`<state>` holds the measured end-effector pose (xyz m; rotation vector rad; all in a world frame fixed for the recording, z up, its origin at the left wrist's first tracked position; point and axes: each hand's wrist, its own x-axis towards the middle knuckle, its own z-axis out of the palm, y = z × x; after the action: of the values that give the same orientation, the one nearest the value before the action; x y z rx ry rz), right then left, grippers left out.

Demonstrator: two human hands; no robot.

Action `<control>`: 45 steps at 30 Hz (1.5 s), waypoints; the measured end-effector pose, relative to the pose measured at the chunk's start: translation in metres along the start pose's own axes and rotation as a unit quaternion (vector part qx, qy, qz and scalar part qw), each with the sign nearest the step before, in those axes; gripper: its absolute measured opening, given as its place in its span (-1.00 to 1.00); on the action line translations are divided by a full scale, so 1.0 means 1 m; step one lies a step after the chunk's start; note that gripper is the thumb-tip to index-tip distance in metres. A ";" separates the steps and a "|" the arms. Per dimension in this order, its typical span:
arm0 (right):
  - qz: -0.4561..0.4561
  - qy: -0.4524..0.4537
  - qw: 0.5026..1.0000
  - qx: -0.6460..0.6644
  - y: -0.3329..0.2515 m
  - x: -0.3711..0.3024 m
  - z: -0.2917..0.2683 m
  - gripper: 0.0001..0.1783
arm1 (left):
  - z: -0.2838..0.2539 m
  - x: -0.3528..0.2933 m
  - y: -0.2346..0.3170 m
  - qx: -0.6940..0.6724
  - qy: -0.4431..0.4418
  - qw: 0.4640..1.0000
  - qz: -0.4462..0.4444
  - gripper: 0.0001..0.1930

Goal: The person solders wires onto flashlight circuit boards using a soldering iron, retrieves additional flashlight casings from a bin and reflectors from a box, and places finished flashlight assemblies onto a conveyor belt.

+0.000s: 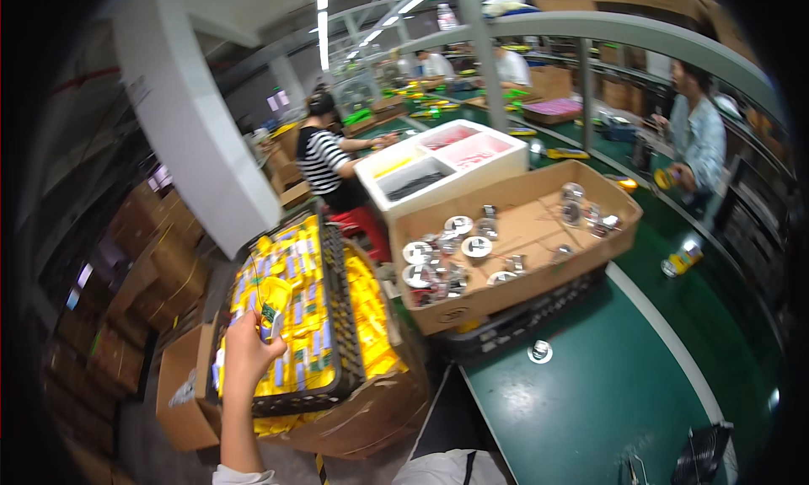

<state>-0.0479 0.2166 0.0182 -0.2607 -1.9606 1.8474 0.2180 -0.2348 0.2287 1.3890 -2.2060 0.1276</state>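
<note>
My left hand (248, 350) is over a black plastic crate (339, 316) at the left, its fingers closed. In its pinch is a yellow plastic housing (275, 290) with a small green circuit board and a thin wire on it. Beneath lie many similar yellow housings (297, 253) with purple cylinders and green boards, packed in the crate. My right hand is out of view.
Right of the crate, a cardboard box (522, 224) holds several silvery lamp parts. Behind stands a white divided foam bin (442, 160). One round part (540, 351) lies on the green worktable (590, 392). A person in stripes (324, 152) sits beyond; another (698, 131) works at right.
</note>
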 end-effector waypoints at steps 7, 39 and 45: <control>0.001 0.066 0.998 -0.023 -0.021 -0.001 -0.012 -0.79 | 0.028 0.001 0.204 -0.089 -0.128 0.798 0.582 -0.50; -0.052 0.141 0.988 -0.019 -0.010 -0.011 -0.042 -0.78 | 0.267 -0.073 0.301 -0.139 -0.157 0.924 0.321 -0.86; -0.087 0.167 0.980 0.061 -0.005 -0.014 -0.043 -0.80 | 0.263 -0.087 0.291 -0.310 -0.178 0.882 0.306 -0.93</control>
<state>-0.0166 0.2492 0.0215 -0.3260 -1.5863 1.6796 -0.1039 -0.1188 0.0181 0.3571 -2.5794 -0.6122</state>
